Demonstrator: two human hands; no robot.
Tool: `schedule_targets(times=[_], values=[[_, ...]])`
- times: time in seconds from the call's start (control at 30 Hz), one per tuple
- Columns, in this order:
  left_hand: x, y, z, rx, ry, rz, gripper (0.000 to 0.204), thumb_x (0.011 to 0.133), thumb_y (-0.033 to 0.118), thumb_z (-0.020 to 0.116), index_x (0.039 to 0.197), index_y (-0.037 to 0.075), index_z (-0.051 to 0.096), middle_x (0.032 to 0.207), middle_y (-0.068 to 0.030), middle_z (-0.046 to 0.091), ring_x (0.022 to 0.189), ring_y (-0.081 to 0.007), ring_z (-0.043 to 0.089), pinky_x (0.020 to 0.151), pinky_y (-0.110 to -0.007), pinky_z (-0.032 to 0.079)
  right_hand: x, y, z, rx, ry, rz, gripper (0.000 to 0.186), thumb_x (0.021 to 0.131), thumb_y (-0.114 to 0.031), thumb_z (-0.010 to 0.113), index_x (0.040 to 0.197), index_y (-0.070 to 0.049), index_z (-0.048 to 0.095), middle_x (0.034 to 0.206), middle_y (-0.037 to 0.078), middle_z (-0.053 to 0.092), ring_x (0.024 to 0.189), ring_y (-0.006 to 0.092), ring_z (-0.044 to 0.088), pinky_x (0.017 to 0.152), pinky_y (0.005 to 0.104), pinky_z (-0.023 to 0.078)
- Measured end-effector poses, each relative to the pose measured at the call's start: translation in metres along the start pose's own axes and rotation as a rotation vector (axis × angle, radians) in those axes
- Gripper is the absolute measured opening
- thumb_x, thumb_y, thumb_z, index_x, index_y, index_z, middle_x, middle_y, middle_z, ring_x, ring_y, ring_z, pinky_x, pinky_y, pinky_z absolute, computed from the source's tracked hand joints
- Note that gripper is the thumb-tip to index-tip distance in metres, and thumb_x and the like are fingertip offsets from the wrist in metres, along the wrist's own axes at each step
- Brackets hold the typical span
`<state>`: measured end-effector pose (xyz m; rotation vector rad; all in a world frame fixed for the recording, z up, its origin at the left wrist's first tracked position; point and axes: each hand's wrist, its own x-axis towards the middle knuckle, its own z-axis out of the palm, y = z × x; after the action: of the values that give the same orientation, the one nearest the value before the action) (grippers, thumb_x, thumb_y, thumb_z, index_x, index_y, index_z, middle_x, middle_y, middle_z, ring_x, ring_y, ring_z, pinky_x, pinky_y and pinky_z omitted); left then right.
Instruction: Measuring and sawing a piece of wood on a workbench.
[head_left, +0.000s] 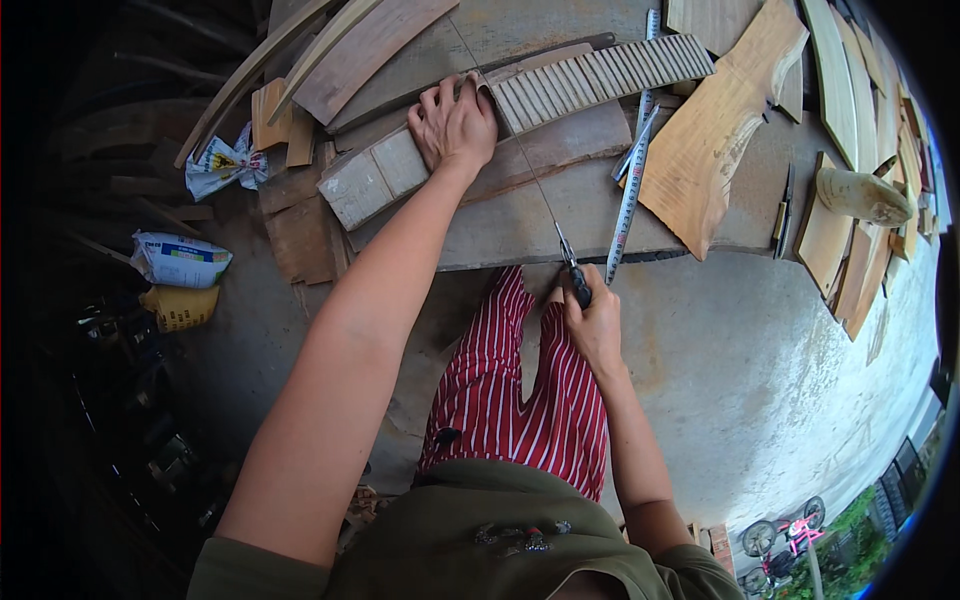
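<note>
Seen from above, a person in red-and-white striped trousers (pixel 515 395) works at a stone-grey desk (pixel 745 222) strewn with wood. In the upper centre of the frame, a slotted timber (pixel 605 85) lies on other boards, its top crossed by many close, parallel cuts. The left hand (pixel 455 125), fingers bent over it, clasps the timber from above; the hand hides whether the pale, uncut-looking part to its left is the same piece. Right at centre, the right hand (pixel 596 320) has its grip closed around the dark handle of a handsaw (pixel 577 280), whose thin blade shows nearly edge-on beside the left hand. To saw well here, the strokes would best be long and light, in line with the neighbouring slots and stopped at equal depth, the left fingers well clear of the blade. The saw points to the upper left, its long axis crossing the timber, whose own length climbs from lower left to upper right.
</note>
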<state>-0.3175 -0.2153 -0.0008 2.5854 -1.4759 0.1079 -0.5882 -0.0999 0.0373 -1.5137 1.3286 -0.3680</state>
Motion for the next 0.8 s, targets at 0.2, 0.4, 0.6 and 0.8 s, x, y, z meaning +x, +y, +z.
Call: schedule_targets(times=[0.2, 0.4, 0.6, 0.8], values=[[-0.001, -0.001, 0.006, -0.034, -0.017, -0.007, 0.038, 0.099, 0.033, 0.048, 0.129, 0.018, 0.065, 0.135, -0.0038, 0.056, 0.125, -0.0251, 0.047, 0.108, -0.046, 0.027, 0.053, -0.019, 0.027, -0.034, 0.032, -0.050, 0.015, 0.091, -0.014, 0.063, 0.097, -0.002, 0.056, 0.074, 0.027, 0.062, 0.076, 0.0475, 0.064, 0.065, 0.0528, 0.048], [-0.001, -0.003, -0.004, 0.014, -0.006, -0.002, 0.035, 0.099, 0.030, 0.049, 0.127, 0.017, 0.065, 0.135, -0.0018, 0.057, 0.125, -0.0248, 0.049, 0.106, -0.044, 0.032, -0.012, 0.006, 0.004, -0.013, -0.003, -0.048, 0.013, 0.091, -0.012, 0.063, 0.096, -0.003, 0.055, 0.070, 0.025, 0.061, 0.073, 0.0471, 0.063, 0.065, 0.0523, 0.048], [-0.001, 0.005, 0.003, 0.006, 0.009, 0.008, 0.035, 0.099, 0.029, 0.048, 0.127, 0.017, 0.065, 0.135, -0.0015, 0.057, 0.126, -0.0236, 0.049, 0.106, -0.044, 0.031, 0.062, -0.020, 0.030, -0.054, 0.048, -0.075, 0.012, 0.091, -0.012, 0.063, 0.093, -0.003, 0.055, 0.068, 0.024, 0.061, 0.071, 0.0469, 0.063, 0.062, 0.0533, 0.047], [-0.001, -0.003, 0.002, -0.004, 0.003, -0.019, 0.038, 0.099, 0.034, 0.047, 0.129, 0.020, 0.066, 0.133, 0.0002, 0.059, 0.125, -0.0233, 0.051, 0.106, -0.044, 0.031, 0.005, 0.010, 0.015, -0.039, 0.102, -0.072, 0.010, 0.092, -0.009, 0.064, 0.093, -0.001, 0.058, 0.067, 0.022, 0.052, 0.063, 0.0440, 0.057, 0.059, 0.0417, 0.047]])
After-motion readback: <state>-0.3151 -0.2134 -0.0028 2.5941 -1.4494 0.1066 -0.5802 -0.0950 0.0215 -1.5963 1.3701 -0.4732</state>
